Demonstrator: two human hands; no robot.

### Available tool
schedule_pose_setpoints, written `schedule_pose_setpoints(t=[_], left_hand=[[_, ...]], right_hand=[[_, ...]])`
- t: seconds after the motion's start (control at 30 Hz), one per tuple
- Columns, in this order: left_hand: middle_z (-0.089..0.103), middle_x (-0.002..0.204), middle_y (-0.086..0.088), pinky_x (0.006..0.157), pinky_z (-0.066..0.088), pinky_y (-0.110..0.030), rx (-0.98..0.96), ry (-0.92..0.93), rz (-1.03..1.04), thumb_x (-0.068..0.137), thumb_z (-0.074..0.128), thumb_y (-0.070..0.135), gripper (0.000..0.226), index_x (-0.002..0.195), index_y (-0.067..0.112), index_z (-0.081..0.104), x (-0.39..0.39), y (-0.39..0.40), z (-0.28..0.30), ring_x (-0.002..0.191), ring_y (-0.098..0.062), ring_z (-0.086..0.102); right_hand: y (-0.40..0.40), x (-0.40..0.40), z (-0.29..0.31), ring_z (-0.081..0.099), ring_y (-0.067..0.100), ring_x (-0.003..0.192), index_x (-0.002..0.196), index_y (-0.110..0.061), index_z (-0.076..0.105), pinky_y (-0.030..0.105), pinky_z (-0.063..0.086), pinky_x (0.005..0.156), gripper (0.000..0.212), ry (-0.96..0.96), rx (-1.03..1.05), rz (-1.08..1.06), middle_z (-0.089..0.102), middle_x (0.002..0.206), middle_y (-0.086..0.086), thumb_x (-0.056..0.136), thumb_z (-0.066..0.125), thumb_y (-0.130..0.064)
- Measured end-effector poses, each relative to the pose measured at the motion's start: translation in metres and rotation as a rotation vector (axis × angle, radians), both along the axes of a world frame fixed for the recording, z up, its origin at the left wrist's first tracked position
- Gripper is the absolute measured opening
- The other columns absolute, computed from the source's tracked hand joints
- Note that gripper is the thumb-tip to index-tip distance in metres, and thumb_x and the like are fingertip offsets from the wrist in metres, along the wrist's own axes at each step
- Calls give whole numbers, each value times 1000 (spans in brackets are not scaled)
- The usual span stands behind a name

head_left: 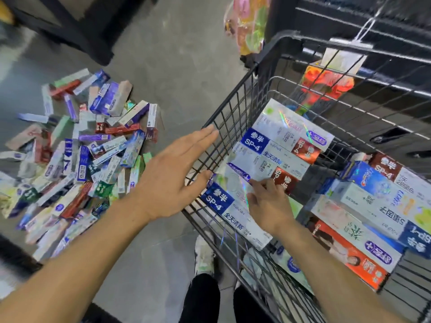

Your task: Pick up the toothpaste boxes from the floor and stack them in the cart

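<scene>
1. Black wire mesh forms the shopping cart [229,117], a rigid open grid through which its contents show; all positions below are given relative to it.
2. Inside the cart, glossy white-and-blue rectangular cardboard toothpaste boxes [283,142] lie flat and side by side against its left wall. A second row, including an orange-and-white carton [349,254], lies toward its right side. Several faces carry holographic foil that catches the light.
3. Outside the cart, to its left on the grey concrete floor [168,66], a large loose heap of mixed boxes [79,159] remains: blue, red, green and white, lying at all angles. Judged from this, the task is partly done, with most of the stock not yet loaded.
4. The left hand [172,180] hovers at the cart's left rim, fingers straight and together, holding nothing.
5. The right hand [268,203] is inside the cart, fingertips [261,184] bent onto the top of a flat box; whether it grips or only presses cannot be told.
</scene>
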State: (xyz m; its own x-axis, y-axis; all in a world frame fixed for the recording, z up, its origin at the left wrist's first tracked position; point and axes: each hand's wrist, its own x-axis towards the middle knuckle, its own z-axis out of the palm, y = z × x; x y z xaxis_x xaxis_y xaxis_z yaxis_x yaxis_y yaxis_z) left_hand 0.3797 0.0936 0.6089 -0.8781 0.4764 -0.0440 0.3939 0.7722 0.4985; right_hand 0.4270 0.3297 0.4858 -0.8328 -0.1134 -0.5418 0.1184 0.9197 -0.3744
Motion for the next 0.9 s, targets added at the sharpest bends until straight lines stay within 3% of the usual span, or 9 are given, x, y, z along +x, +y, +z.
schedule_pose_setpoints(t=[0.1, 0.23, 0.47, 0.57, 0.63, 0.77, 0.9], left_hand=[[33, 163, 3, 119, 34, -38, 25, 1, -5, 96, 52, 32, 65, 157, 17, 33, 1, -2, 0, 148, -14, 34], [42, 158, -2, 111, 42, -47, 60, -2, 60, 96, 51, 37, 67, 157, 16, 32, 4, -5, 1, 143, -20, 42], [44, 157, 0, 115, 38, -39, 50, -82, 312, 96, 52, 53, 68, 154, 17, 40, 27, -91, 19, 141, -19, 46], [48, 153, 1, 112, 31, -26, 18, -134, 422, 94, 48, 62, 73, 154, 21, 40, 41, -166, 25, 139, -18, 45], [50, 151, 2, 109, 35, -30, -1, -158, 504, 89, 39, 70, 79, 153, 25, 39, 54, -220, 28, 136, -19, 47], [46, 154, -1, 113, 37, -38, -144, -218, 556, 84, 19, 75, 90, 155, 22, 36, 77, -328, 18, 139, -23, 45], [46, 155, -4, 112, 38, -44, -196, -246, 636, 91, 30, 64, 78, 155, 21, 38, 104, -417, -14, 139, -25, 45]], right_hand=[[-1, -14, 15, 40, 34, 126, 148, -24, 42, 44, 38, 101, 50, -85, 2, 4, 41, 144, 7, 102, 45, -45], [-5, -24, 60, 42, 32, 135, 151, -21, 42, 42, 38, 111, 54, 5, -131, -69, 42, 148, 9, 102, 50, -43], [-45, -39, 170, 54, 29, 112, 130, -17, 62, 35, 39, 92, 36, 467, -90, 83, 59, 123, 4, 98, 61, -35], [-115, -55, 210, 57, 27, 100, 115, -15, 68, 38, 45, 85, 32, 645, -138, 210, 63, 108, 2, 96, 53, -37], [-178, -68, 224, 56, 26, 94, 113, -16, 67, 40, 47, 81, 34, 712, -169, 326, 63, 105, 2, 95, 49, -39], [-306, -83, 206, 57, 34, 103, 119, -11, 65, 44, 48, 88, 41, 644, -63, 582, 63, 116, 9, 95, 55, -42], [-396, -80, 145, 47, 31, 125, 141, -17, 49, 40, 39, 101, 55, 442, 68, 687, 50, 142, 6, 98, 49, -52]])
